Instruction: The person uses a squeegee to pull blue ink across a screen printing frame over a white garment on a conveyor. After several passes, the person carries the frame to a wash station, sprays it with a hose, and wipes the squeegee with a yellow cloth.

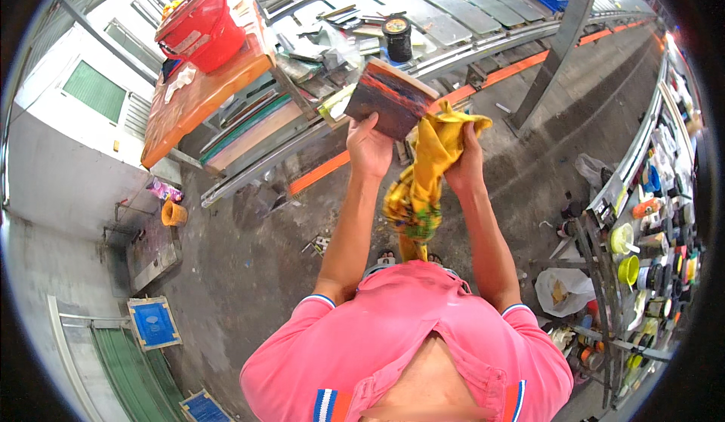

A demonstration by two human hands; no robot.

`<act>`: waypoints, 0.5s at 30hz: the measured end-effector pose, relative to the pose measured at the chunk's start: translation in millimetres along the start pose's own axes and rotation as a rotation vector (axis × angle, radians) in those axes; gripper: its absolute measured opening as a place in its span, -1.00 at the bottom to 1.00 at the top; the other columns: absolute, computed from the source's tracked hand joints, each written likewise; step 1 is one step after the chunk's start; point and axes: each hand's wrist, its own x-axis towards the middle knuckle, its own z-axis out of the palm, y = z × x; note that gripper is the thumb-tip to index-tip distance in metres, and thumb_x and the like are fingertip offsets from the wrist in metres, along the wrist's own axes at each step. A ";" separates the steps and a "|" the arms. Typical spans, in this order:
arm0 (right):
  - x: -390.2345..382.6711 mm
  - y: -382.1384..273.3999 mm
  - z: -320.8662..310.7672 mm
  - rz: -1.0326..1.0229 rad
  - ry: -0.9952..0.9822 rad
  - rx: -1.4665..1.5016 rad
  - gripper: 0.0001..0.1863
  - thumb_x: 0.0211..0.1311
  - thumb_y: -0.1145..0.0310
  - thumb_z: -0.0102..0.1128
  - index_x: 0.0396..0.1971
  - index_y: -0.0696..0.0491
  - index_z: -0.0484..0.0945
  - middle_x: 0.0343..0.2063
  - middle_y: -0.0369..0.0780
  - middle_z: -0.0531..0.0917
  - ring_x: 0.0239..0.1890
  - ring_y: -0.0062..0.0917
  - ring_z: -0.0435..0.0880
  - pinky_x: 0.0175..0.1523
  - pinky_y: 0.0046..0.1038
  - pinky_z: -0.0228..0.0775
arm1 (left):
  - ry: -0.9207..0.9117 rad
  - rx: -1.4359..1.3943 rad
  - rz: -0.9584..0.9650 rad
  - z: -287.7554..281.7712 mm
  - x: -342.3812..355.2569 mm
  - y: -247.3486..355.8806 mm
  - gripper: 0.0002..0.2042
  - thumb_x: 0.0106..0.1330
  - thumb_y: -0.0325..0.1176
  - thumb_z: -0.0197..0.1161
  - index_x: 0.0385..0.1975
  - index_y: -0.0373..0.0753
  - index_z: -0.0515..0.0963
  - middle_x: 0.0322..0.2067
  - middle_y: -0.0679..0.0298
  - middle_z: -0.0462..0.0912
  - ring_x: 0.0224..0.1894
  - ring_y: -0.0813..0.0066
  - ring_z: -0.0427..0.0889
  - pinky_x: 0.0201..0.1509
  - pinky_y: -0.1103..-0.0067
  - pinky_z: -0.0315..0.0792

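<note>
My left hand (368, 144) grips a dark, ink-smeared squeegee (387, 103) by its lower left corner, thumb on its face. The squeegee is a flat rectangular piece with a tan strip along the upper edge and red streaks across it. In my right hand (467, 159) is a bunched yellow cloth (436, 146), pinched near its top and touching the squeegee's right side. The cloth's lower part, stained green and dark, hangs down between my forearms, slightly blurred. Part of my right fingers is hidden behind the cloth.
Ahead runs a long metal-topped table (461, 21) with an orange rail (321, 173). A black tub (396, 38) and loose tools stand on it. At left, a red bucket (202, 33) sits on an orange-topped bench (200, 105). Crowded shelves of ink pots (628, 271) line the right.
</note>
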 end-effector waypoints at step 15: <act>0.1 2.7 71.1 -0.363 -0.092 -0.939 -0.54 0.45 0.27 -0.22 0.22 0.17 0.39 0.24 -0.16 0.44 0.33 -0.38 0.34 0.39 -0.43 0.10 | 0.031 -0.106 -0.443 13.5 -16.8 -50.0 -0.27 0.34 0.33 -0.20 0.17 -0.23 0.37 0.07 0.10 0.54 0.07 0.25 0.58 0.17 0.28 0.48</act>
